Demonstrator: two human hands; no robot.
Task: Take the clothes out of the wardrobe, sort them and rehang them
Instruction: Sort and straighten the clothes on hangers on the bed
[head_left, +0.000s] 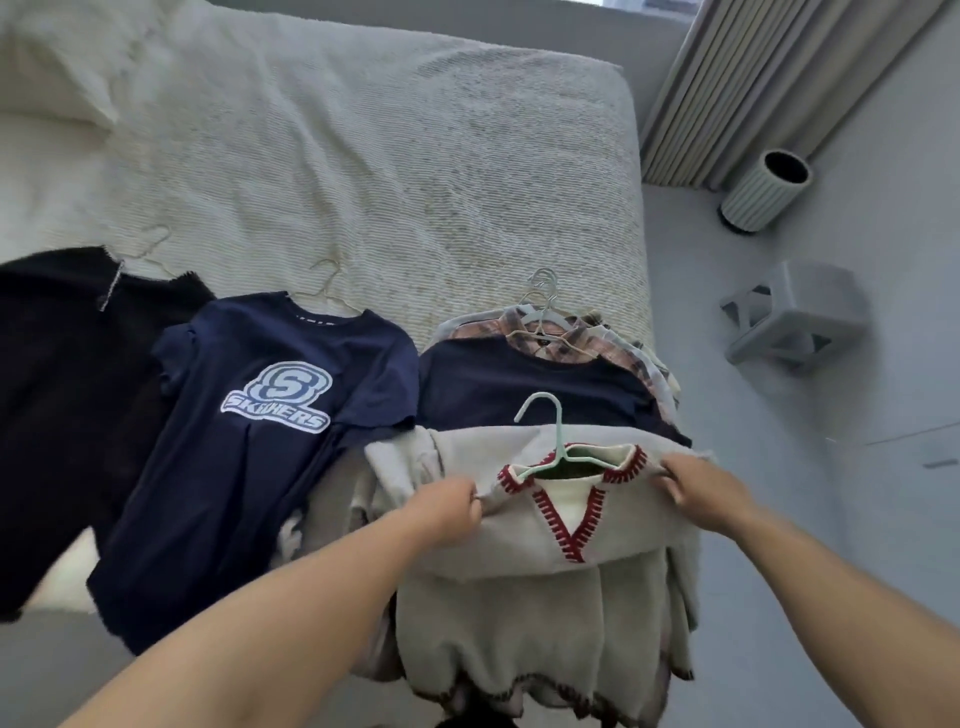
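A grey sweater (540, 587) with a red-stitched V collar hangs on a pale green hanger (550, 441) at the bed's near right corner. My left hand (449, 506) pinches its left shoulder and my right hand (696, 491) grips its right shoulder. Under it lies a pile: a dark navy top (519, 387) and a plaid shirt (613, 345) on hangers (543, 291). To the left a navy T-shirt with a white logo (249, 441) lies flat on its hanger. A black garment (62, 374) lies at the far left.
The clothes lie on a bed with a cream textured cover (389, 171) and a pillow (57, 67) at the top left. On the grey floor to the right stand a ribbed cylindrical bin (763, 192) and a grey stool (795, 317). Curtains (753, 78) hang behind.
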